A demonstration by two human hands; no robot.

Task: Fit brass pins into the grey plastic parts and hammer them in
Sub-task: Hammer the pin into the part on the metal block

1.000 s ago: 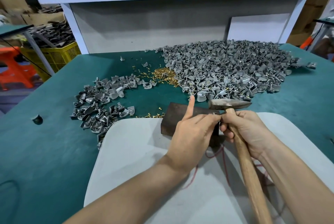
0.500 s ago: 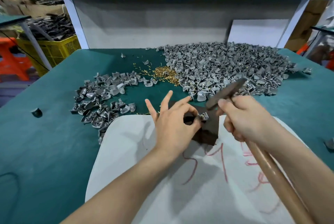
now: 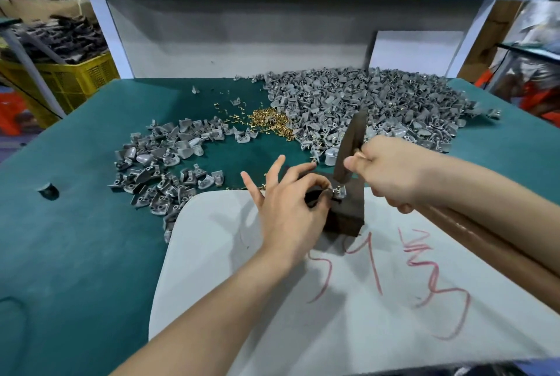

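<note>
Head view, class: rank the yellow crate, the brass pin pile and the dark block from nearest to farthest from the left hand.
1. Dark block, right beside the left hand, at its fingertips.
2. Brass pin pile, on the green table, ahead of the hand.
3. Yellow crate, off the table, far left.

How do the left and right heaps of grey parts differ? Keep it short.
The left heap is far smaller than the right heap. The left heap lies thin and scattered; the right heap is dense and piled. Both are grey plastic parts on the green table.
</note>
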